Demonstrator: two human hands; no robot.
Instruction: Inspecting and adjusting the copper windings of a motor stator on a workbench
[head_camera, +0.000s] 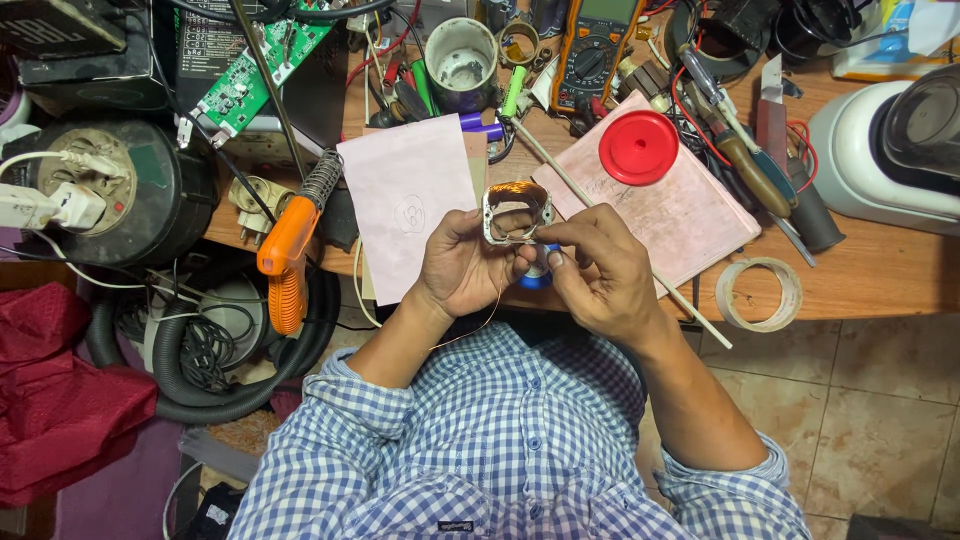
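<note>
At 9 o'clock of the work area, an orange soldering gun (285, 262) lies at the bench edge, clear of both hands. Just right of it, at 11 o'clock from the hands, a pale pink sheet (405, 205) covers the wooden bench (880, 270). The left hand (462, 268) grips the metal frame carrying a copper coil (517, 213), thumb and fingers closed on its left and lower rim, holding it above the bench edge at centre. A thin copper wire (478, 325) trails from the frame toward 6 o'clock over the checked shirt. The right hand (600, 272) meets the frame at its lower right, fingertips pinched narrow; whether they hold the wire itself or the frame rim cannot be told. A small blue object (540, 278) shows between the two hands. To perform this step well, judged from the grip: keep the frame steady in the left hand, maintain even tension on the wire, and avoid kinks. At 1 o'clock, a red disc (638, 147) rests on a second pink sheet; at 3 o'clock lies a tape roll (760, 293).
</note>
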